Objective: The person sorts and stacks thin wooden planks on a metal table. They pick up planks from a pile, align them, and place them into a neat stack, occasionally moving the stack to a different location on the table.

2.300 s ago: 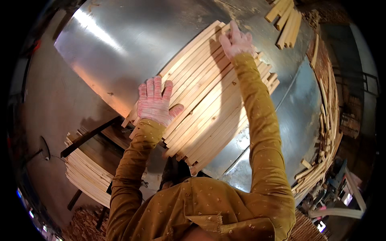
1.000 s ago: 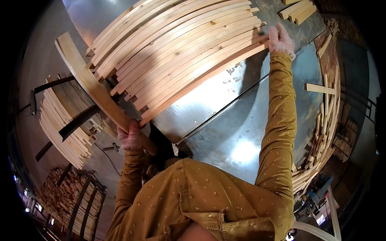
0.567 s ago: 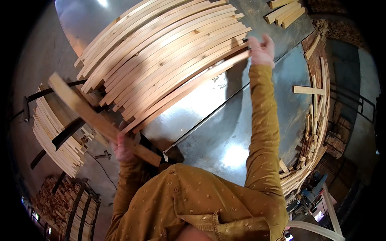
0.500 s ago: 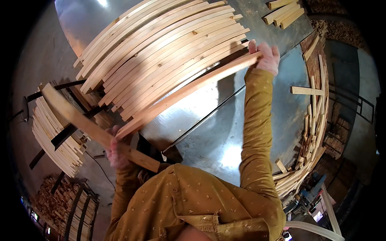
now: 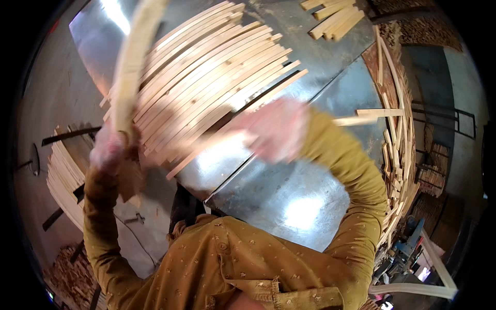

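My left hand (image 5: 109, 150) is closed round a pale wooden board (image 5: 133, 62), which stands up steeply in front of the stacked strips and is blurred near its far end. My right hand (image 5: 276, 129), smeared by motion, appears closed on a wooden strip (image 5: 356, 121) that shows on both sides of it. This strip's left end blurs out near my left hand. Beneath both hands, a row of pale wooden strips (image 5: 206, 77) lies side by side on a shiny metal table (image 5: 289, 186). The nearest strip in the row sits slightly apart, with a dark gap behind it.
Short wooden pieces (image 5: 336, 20) lie at the table's far right. Along the right edge runs a heap of offcuts (image 5: 395, 170), with one piece (image 5: 380, 112) jutting over the table. More strips (image 5: 64, 175) rest on a black-armed rack at the left. A machine (image 5: 408, 243) stands lower right.
My right hand has come back toward me and left from the table's far side. My left hand has moved left, swinging the board upright. A strip now lies along the row's near edge.
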Action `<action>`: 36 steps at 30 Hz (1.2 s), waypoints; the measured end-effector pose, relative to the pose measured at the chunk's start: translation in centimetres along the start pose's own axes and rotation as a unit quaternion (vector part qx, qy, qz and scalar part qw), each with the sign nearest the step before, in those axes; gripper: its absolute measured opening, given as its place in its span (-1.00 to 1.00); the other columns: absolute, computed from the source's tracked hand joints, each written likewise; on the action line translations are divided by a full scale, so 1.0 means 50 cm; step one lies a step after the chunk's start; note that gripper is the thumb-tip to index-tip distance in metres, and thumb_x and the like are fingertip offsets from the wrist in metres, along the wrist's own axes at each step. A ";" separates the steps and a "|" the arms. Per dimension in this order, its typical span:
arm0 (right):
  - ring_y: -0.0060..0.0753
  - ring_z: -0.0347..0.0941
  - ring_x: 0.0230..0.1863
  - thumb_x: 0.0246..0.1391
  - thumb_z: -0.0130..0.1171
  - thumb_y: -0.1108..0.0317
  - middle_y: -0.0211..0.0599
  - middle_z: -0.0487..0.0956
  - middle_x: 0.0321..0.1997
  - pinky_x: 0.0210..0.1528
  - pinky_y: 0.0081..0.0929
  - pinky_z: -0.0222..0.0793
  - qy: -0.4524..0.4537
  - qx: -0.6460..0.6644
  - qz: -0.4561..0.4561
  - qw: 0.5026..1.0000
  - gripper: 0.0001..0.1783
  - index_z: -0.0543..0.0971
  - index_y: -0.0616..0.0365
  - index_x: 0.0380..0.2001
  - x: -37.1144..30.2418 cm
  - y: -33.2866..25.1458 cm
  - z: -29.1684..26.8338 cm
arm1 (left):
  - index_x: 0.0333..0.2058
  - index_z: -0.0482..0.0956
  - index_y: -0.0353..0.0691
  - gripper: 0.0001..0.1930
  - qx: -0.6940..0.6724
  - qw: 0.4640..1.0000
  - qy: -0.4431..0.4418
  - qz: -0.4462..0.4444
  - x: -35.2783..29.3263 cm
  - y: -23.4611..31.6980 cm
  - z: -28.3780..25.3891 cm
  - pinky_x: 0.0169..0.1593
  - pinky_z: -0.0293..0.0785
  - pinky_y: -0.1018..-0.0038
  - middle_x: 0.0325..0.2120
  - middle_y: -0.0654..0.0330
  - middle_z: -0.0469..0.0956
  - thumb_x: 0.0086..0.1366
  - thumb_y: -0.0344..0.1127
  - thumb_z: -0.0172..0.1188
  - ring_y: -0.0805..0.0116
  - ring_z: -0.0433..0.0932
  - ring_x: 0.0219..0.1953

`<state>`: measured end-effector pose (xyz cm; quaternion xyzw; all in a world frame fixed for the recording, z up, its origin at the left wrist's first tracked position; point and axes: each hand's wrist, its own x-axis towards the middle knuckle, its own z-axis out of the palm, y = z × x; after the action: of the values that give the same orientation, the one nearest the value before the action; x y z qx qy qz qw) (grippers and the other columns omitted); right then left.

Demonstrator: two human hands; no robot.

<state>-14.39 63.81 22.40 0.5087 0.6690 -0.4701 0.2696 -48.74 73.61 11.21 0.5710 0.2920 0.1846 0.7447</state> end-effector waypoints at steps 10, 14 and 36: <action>-0.28 0.51 -0.23 0.09 0.19 0.26 -0.24 0.55 -0.27 -0.14 -0.30 0.46 0.701 0.082 -0.146 0.694 -0.71 0.54 0.11 -0.13 0.117 0.140 0.151 | 0.17 0.31 -0.31 -0.22 -0.082 0.973 -0.171 -0.135 -0.037 -0.051 0.254 -0.14 0.51 0.33 -0.16 0.13 0.54 0.04 -0.07 0.43 0.26 0.56 -0.18; -0.06 0.53 0.01 0.19 0.03 0.11 -0.05 0.58 0.00 0.11 -0.25 0.42 0.817 0.018 0.163 0.552 -0.51 0.49 0.25 0.05 0.156 0.549 0.098 | 0.12 0.30 -0.26 -0.42 -0.008 0.988 0.033 -0.148 -0.067 -0.064 0.167 -0.20 0.51 0.43 -0.22 0.16 0.53 0.10 -0.36 0.25 0.35 0.53 -0.22; -0.47 0.29 -0.57 0.16 0.05 0.47 -0.24 0.38 -0.50 -0.56 -0.53 0.24 0.639 0.640 -0.127 0.409 -0.77 0.21 0.07 -0.45 0.258 0.340 -0.088 | 0.20 0.31 -0.24 -0.32 0.071 0.922 0.375 -0.072 -0.273 -0.199 0.057 -0.03 0.43 0.50 -0.06 0.25 0.47 0.12 -0.18 0.32 0.44 0.45 -0.09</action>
<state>-2.33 73.98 7.37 0.5954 0.2095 -0.3293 -0.7022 -57.87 60.42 5.21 0.4889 0.6019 0.3101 0.5500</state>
